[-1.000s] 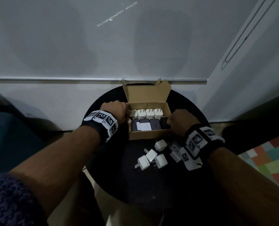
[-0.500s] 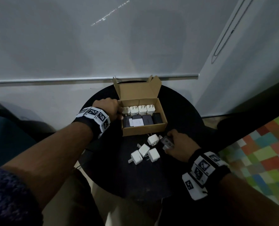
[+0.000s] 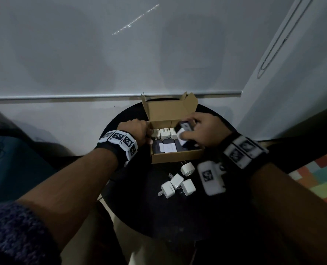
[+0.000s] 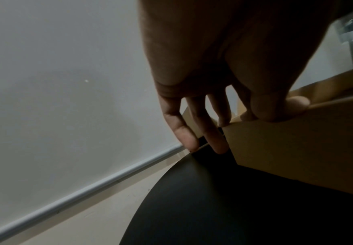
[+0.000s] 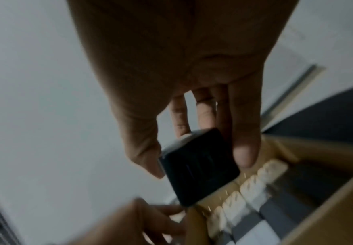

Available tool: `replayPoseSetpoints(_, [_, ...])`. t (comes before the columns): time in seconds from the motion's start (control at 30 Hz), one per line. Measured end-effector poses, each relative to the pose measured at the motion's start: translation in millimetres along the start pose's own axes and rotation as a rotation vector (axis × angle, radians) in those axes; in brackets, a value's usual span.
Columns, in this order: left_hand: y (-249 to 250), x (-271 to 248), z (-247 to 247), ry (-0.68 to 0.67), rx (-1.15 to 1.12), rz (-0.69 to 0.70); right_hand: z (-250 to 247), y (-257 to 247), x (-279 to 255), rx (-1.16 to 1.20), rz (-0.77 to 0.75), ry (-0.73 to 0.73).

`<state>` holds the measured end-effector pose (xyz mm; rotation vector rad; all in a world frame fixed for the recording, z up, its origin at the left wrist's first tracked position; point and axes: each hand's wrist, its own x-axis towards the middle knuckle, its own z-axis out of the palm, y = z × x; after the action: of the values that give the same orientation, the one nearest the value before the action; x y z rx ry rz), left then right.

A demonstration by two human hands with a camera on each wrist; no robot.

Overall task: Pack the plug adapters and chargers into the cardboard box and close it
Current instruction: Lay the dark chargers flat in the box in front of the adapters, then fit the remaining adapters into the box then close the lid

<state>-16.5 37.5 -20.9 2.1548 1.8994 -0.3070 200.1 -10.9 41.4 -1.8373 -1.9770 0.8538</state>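
Note:
An open cardboard box (image 3: pixel 176 157) stands on a round black table (image 3: pixel 178 217), its lid flaps upright at the back. Inside, white chargers (image 3: pixel 164 131) line the far wall and dark grey adapters (image 3: pixel 168 147) lie in front of them. My right hand (image 3: pixel 192 129) hovers over the box's right end and pinches a dark charger (image 3: pixel 183 127) between thumb and fingers; the right wrist view shows this charger (image 5: pixel 200 169) above the white row (image 5: pixel 253 187). My left hand (image 3: pixel 139 131) grips the box's left wall (image 4: pixel 297 149) with its thumb on the rim. Several loose white chargers (image 3: pixel 178 181) lie before the box.
A pale blind with a bottom rail (image 3: pixel 101 96) hangs right behind the table. A colourful chequered mat (image 3: pixel 321 178) covers the floor at the right. The table's rim (image 4: pixel 171 182) curves close to the box's left side. Bare tabletop lies near me.
My right hand picked the dark charger up from the table in front of the box and carried it up over the box's right end. My left hand stayed on the left wall.

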Motion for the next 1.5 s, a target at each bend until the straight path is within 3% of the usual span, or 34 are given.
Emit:
replayPoseSetpoints(0.1, [-0.1,-1.2,0.2,0.008,-0.009,-0.014,36.2,-14.8,27.5,0.121,0.102,-0.067])
replayPoseSetpoints(0.27, [-0.4,-0.6,2.1,0.021,-0.029,0.000,78.6,-17.1,49.0,-0.040,0.110,-0.138])
replayPoseSetpoints(0.4, [-2.2,1.4,0.9,0.034,-0.030,0.026,90.7,-11.8,51.2,-0.134,0.108,-0.155])
replayPoseSetpoints(0.63, [-4.9,9.5,5.4,0.052,-0.036,0.025,89.8,-15.3,44.7,-0.063,0.086,-0.235])
replayPoseSetpoints(1.0, [-7.8,14.0,3.6,0.010,-0.065,0.013,82.4,-5.2,39.2,-0.055,0.094,-0.177])
replayPoseSetpoints(1.17, [-7.7,12.6,2.4,0.000,-0.042,0.033,67.7,11.5,11.9,0.037,-0.105,-0.016])
replayPoseSetpoints(1.23, [-5.7,9.4,-1.1,-0.004,-0.032,0.034,66.0,19.5,-7.5,-0.082,-0.175,-0.129])
replayPoseSetpoints(1.37, [-1.1,6.5,-7.7,-0.013,-0.017,0.015,64.4,38.5,-40.1,-0.328,-0.158,-0.434])
replayPoseSetpoints(1.5, [4.4,4.9,-9.4,-0.038,0.012,0.016,60.4,45.2,-48.4,-0.428,-0.250,-0.409])
